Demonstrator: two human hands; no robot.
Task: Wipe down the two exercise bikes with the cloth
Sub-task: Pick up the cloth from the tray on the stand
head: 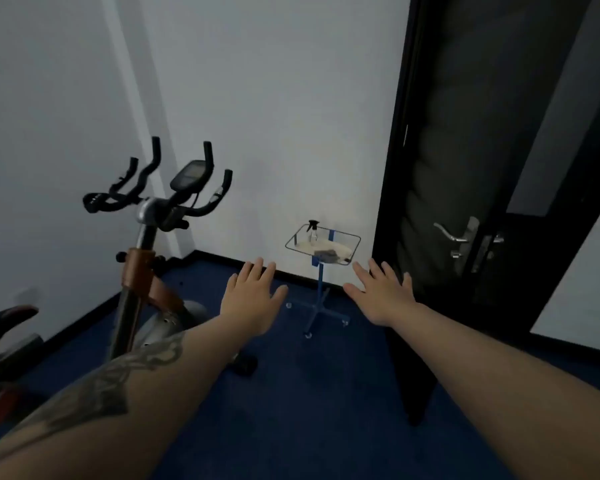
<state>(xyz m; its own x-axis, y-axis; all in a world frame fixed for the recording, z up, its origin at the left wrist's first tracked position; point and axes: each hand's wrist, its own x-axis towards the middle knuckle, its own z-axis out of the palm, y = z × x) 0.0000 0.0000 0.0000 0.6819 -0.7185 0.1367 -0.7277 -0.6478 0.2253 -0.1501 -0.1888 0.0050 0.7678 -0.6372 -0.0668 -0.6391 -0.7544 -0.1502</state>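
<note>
The cloth (327, 255) lies dark on the stand's tray (355, 239) at twelve o'clock, beside a spray bottle (313, 231). Both hands, left hand (252, 295) and right hand (381, 293), have fingers spread, holding nothing. One bike (156, 216) stands at ten o'clock. Best step closer and pinch the cloth gently; that stand looks light.

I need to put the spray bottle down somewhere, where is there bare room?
Bare blue carpet lies between the black exercise bike and the black door. The wire tray on the blue stand is crowded: clear spray bottle, dark cloth.
</note>
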